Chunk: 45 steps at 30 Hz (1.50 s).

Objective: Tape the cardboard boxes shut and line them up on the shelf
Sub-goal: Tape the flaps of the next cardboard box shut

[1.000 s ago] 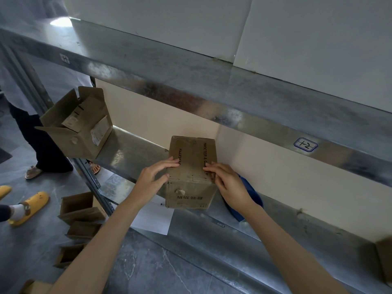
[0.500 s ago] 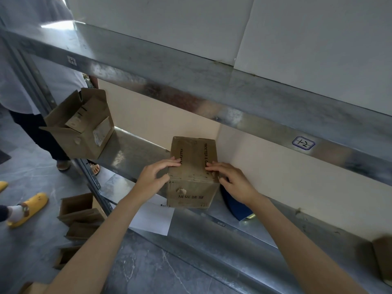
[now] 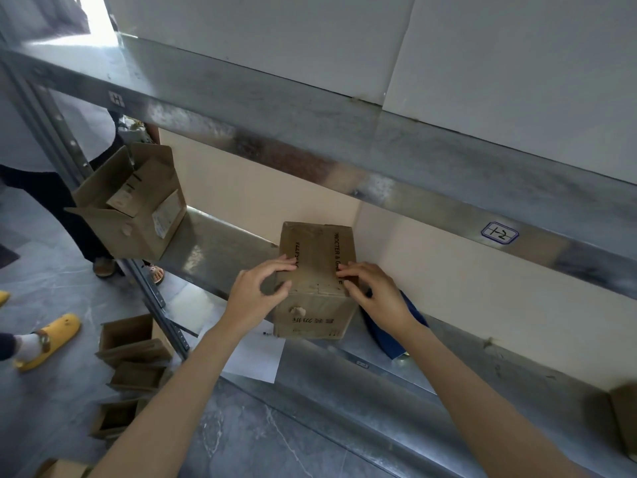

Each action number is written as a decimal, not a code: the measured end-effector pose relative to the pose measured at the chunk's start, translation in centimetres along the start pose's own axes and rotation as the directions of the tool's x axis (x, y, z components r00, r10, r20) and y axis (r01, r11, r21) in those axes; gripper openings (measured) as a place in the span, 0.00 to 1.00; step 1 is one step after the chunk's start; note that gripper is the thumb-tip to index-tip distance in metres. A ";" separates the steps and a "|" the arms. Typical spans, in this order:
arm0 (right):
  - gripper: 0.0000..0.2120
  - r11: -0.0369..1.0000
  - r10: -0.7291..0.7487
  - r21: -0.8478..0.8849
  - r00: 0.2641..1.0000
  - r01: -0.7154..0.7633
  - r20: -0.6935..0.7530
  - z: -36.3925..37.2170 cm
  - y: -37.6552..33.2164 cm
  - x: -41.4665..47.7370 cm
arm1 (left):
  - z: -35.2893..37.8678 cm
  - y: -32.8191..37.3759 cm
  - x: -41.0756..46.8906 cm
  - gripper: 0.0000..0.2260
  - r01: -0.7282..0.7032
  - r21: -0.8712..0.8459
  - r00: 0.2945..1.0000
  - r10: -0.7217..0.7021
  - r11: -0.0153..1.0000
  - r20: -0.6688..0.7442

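A small closed cardboard box [image 3: 317, 257] with black print stands on the lower metal shelf [image 3: 213, 243], close to the beige back wall. My left hand [image 3: 256, 291] grips its near left corner, fingers on the top and thumb against the side. My right hand [image 3: 375, 291] holds the near right top edge with curled fingers. A second box [image 3: 138, 215] with its flaps open sits at the shelf's left end, overhanging the edge. No tape is in view.
A blue object [image 3: 396, 339] lies on the shelf behind my right wrist, and a white paper [image 3: 255, 357] hangs over the front edge. Another box [image 3: 625, 419] shows at far right. Several open boxes [image 3: 131, 343] lie on the floor. A person [image 3: 51, 188] stands left, with a yellow slipper [image 3: 51, 336] nearby.
Both hands stay on the box, which has hardly moved. My right hand's fingers have curled more onto the top edge. The person's feet at the left have shifted.
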State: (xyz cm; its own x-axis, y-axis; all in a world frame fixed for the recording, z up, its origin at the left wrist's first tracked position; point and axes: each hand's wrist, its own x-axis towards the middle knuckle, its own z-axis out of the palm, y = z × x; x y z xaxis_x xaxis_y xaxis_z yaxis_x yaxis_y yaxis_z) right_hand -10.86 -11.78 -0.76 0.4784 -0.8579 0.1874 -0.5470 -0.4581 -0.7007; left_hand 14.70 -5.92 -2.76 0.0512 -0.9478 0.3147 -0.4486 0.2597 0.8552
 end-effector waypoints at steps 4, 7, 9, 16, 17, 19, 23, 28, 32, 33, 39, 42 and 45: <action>0.24 0.999 0.032 -0.034 0.997 -0.029 0.068 -0.5 -0.8 0.1 | -0.4 0.2 -0.1 0.26 -0.009 0.034 0.999 0.007 0.999 0.033; 0.32 0.997 0.001 -0.081 0.993 0.009 0.120 -0.7 -1.1 -0.4 | -1.0 0.1 0.1 0.27 -0.003 0.043 0.997 -0.001 0.999 0.077; 0.31 0.991 -0.056 -0.112 0.992 0.069 0.116 -0.6 -1.3 -0.6 | -1.6 0.0 0.3 0.25 0.014 0.040 0.994 -0.019 0.999 0.107; 0.32 0.966 -0.186 -0.152 0.972 0.208 0.144 2.1 -2.1 -0.1 | -4.9 -1.4 0.5 0.17 0.039 0.115 0.999 -0.041 0.993 0.018; 0.32 0.966 -0.191 -0.147 0.970 0.213 0.153 2.5 -2.1 0.1 | -5.1 -1.5 0.4 0.16 0.033 0.119 0.999 -0.033 0.992 -0.006; 0.30 0.956 -0.211 -0.177 0.967 0.234 0.141 3.3 -2.2 0.3 | -5.4 -1.6 0.4 0.16 0.021 0.133 0.999 -0.014 0.991 -0.052; 0.27 0.902 -0.269 -0.344 0.963 0.260 0.022 4.6 -3.3 0.5 | -5.5 -2.1 0.3 0.20 0.043 0.133 0.995 -0.030 0.990 -0.097; 0.28 0.897 -0.266 -0.377 0.963 0.230 -0.045 6.2 -4.9 1.2 | -4.8 -2.1 -0.1 0.22 0.090 0.022 0.991 -0.088 0.996 -0.097; 0.34 0.933 -0.200 -0.307 0.980 0.188 -0.010 4.7 -4.2 1.8 | -3.3 -1.9 -1.1 0.29 0.145 -0.017 0.988 -0.146 0.989 -0.054; 0.35 0.934 -0.175 -0.320 0.984 0.159 -0.022 4.0 -3.8 1.8 | -2.9 -1.7 -1.4 0.31 0.153 -0.015 0.986 -0.154 0.988 -0.062; 0.39 0.967 0.086 -0.242 0.996 -0.082 0.004 1.2 -1.2 1.8 | -1.6 -0.7 -1.8 0.34 0.224 -0.037 0.967 -0.227 0.974 -0.116; 0.34 0.988 0.146 -0.044 0.989 -0.145 0.008 1.1 -1.2 1.4 | -1.6 -0.9 -1.7 0.30 0.267 -0.039 0.956 -0.270 0.963 -0.118; 0.31 0.992 0.127 -0.021 0.991 -0.128 -0.039 1.2 -1.3 0.6 | -1.8 -0.4 -1.4 0.27 0.294 -0.054 0.949 -0.298 0.954 -0.100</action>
State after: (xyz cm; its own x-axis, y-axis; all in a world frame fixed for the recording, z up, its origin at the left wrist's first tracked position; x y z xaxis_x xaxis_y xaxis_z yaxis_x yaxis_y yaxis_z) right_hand -9.09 -11.44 -0.55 0.3783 -0.9174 0.1237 -0.6178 -0.3497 -0.7043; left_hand 16.45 -4.37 -2.78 0.2711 -0.9588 0.0852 -0.3649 -0.0205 0.9308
